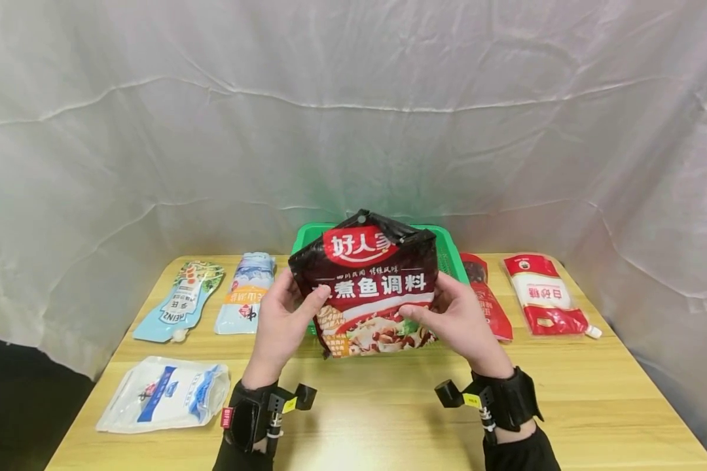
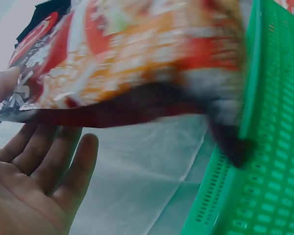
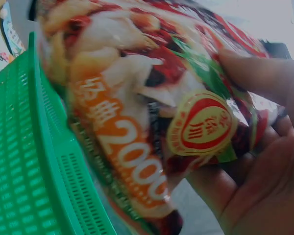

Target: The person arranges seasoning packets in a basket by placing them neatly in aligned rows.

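Observation:
A dark red seasoning packet [image 1: 368,284] with white Chinese lettering and a food picture is held upright above the table, in front of a green basket [image 1: 448,252]. My left hand [image 1: 285,317] grips its left edge, thumb on the front. My right hand [image 1: 450,314] grips its right edge, thumb across the front. In the left wrist view the packet [image 2: 137,58] hangs above my palm [image 2: 34,181], beside the basket [image 2: 264,147]. The right wrist view shows the packet [image 3: 142,107] pinched under my thumb [image 3: 257,73], with the basket [image 3: 24,161] at the left.
On the wooden table [image 1: 389,405] lie a light blue Heinz pouch [image 1: 179,299], a pale blue pouch [image 1: 246,293], a white and blue bag [image 1: 165,392] at the front left, a red packet [image 1: 489,297] and a red and white pouch [image 1: 544,294]. A white sheet hangs behind.

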Motion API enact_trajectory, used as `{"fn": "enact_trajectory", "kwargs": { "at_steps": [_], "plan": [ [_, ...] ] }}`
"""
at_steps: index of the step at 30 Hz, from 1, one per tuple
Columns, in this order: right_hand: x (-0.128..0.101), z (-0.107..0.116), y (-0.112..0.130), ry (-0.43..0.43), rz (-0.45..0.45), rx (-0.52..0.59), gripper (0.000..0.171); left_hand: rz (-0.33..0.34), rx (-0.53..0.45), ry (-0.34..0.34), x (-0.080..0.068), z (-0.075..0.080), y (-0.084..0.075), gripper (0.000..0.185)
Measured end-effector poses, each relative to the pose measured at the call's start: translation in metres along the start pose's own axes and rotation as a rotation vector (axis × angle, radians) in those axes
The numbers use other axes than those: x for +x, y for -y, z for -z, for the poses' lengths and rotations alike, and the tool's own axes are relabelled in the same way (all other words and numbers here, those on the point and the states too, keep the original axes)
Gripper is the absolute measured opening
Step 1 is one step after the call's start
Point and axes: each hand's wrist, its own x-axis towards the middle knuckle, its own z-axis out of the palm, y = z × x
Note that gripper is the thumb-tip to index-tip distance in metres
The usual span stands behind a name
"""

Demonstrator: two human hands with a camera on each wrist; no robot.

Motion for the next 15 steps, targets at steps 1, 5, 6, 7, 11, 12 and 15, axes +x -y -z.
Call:
{"fn": "enact_trajectory", "kwargs": {
  "at_steps": [1,5,6,7,11,12,15],
  "plan": [
    [0.0003,0.0007,-0.0004,0.016,0.001,-0.008,0.049,0.014,-0.009,0.012,-0.0002,0.0001,-0.0004,0.044],
    [0.0008,0.0016,-0.0015,0.066,-0.019,-0.028,0.048,0.127,-0.047,0.066,-0.001,-0.0013,-0.0002,0.038],
    [0.0008,0.0016,-0.0018,0.079,-0.028,-0.026,0.048,0.158,-0.053,0.074,-0.0014,-0.0019,0.0005,0.036],
    [0.001,0.0016,-0.0021,0.091,-0.035,-0.025,0.048,0.182,-0.056,0.082,-0.0016,-0.0025,0.001,0.033],
    [0.0015,0.002,-0.0027,0.139,-0.059,-0.008,0.049,0.222,-0.05,0.071,-0.0019,-0.0052,0.0032,0.027],
    [0.0015,0.0026,-0.0025,0.151,-0.065,0.0,0.05,0.215,-0.037,0.064,-0.0018,-0.006,0.0035,0.026],
    [0.0011,0.0054,-0.0011,0.183,-0.08,0.012,0.05,0.179,-0.002,0.051,-0.0013,-0.0085,0.0039,0.023]
  ]
}}
